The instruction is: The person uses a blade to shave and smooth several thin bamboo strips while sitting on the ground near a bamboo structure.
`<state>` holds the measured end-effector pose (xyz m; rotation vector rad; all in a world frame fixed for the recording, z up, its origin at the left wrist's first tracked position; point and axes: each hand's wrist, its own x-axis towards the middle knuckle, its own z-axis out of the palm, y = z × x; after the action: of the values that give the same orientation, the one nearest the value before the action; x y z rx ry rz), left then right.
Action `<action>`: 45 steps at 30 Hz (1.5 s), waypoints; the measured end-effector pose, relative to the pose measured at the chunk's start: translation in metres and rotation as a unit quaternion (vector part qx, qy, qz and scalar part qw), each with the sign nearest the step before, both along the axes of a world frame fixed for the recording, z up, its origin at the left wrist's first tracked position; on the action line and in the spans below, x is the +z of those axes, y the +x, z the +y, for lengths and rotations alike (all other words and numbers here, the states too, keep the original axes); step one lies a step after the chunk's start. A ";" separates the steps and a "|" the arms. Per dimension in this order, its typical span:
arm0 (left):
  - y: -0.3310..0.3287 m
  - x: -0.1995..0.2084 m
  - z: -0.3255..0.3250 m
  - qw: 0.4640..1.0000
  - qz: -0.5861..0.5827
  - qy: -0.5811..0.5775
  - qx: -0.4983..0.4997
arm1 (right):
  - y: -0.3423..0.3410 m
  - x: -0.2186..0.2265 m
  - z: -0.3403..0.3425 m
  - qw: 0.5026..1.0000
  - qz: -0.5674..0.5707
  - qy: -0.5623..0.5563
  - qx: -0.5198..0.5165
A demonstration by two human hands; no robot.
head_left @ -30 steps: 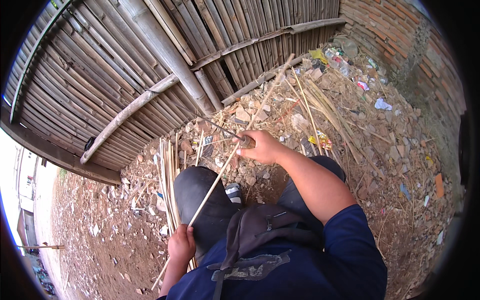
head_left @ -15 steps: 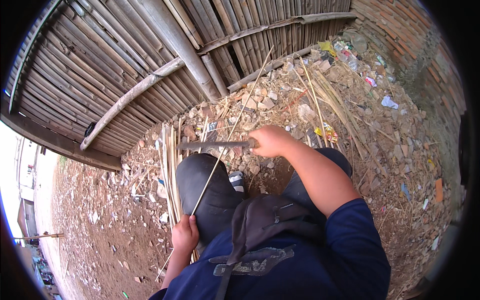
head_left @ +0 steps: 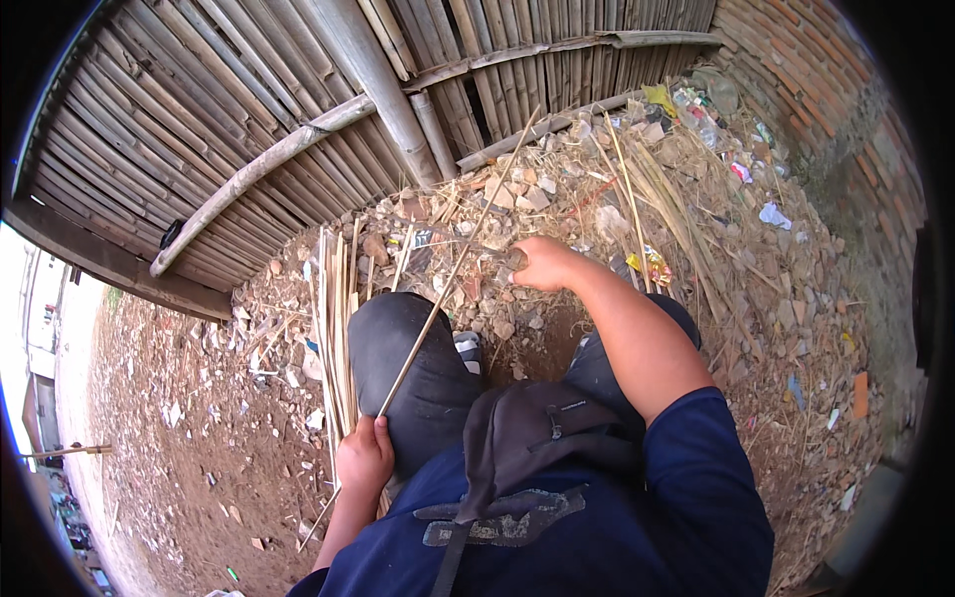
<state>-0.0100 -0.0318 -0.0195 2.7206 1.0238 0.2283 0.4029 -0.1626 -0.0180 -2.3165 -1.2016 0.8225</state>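
My left hand (head_left: 366, 453) is closed around a long thin bamboo strip (head_left: 430, 324), by my left thigh. The strip slants up and away to the right over my left knee, and its lower end sticks out below the hand. In my right hand (head_left: 547, 265) is a knife (head_left: 516, 260), gripped by its handle in front of my knees. Its blade points left toward the strip and looks thin and faint, so I cannot tell whether it touches. A bundle of split bamboo strips (head_left: 336, 348) lies along the outside of my left leg.
A bamboo slat wall (head_left: 269, 109) with a thick pole (head_left: 383, 95) stands ahead, and a brick wall (head_left: 836, 90) at the right. Rubble and litter cover the ground. More bamboo strips (head_left: 676, 204) lie ahead to the right, near a yellow wrapper (head_left: 657, 267).
My right hand has shifted slightly right and up, and the knife blade has turned from broad and level to thin and faint. My left hand still grips the strip in nearly the same place.
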 end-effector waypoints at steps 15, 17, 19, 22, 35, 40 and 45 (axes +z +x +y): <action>0.000 0.010 0.017 0.993 -0.006 -0.117 -0.028 | -0.003 0.004 0.001 0.998 -0.048 0.014 -0.031; -0.003 0.010 0.019 0.992 -0.014 -0.118 -0.046 | -0.017 0.022 0.002 0.999 -0.025 -0.022 0.027; -0.003 0.008 0.021 0.990 -0.022 -0.127 -0.050 | -0.035 0.024 0.006 0.996 -0.038 -0.026 0.072; -0.005 0.002 0.030 0.986 -0.040 -0.153 -0.058 | -0.023 0.014 0.006 0.995 -0.010 -0.024 0.093; -0.006 0.009 0.038 0.967 -0.026 -0.249 -0.045 | -0.035 0.017 0.006 0.989 -0.067 0.000 0.136; -0.007 0.005 0.045 0.953 -0.024 -0.298 -0.037 | 0.020 -0.022 -0.006 0.998 -0.015 0.002 -0.060; -0.006 0.006 0.042 0.947 -0.054 -0.315 -0.032 | -0.014 0.018 0.006 0.998 0.045 -0.034 -0.022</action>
<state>-0.0163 0.0104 -0.0133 2.1302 0.7992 0.0261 0.3885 -0.1570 -0.0002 -2.3243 -1.0964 0.9543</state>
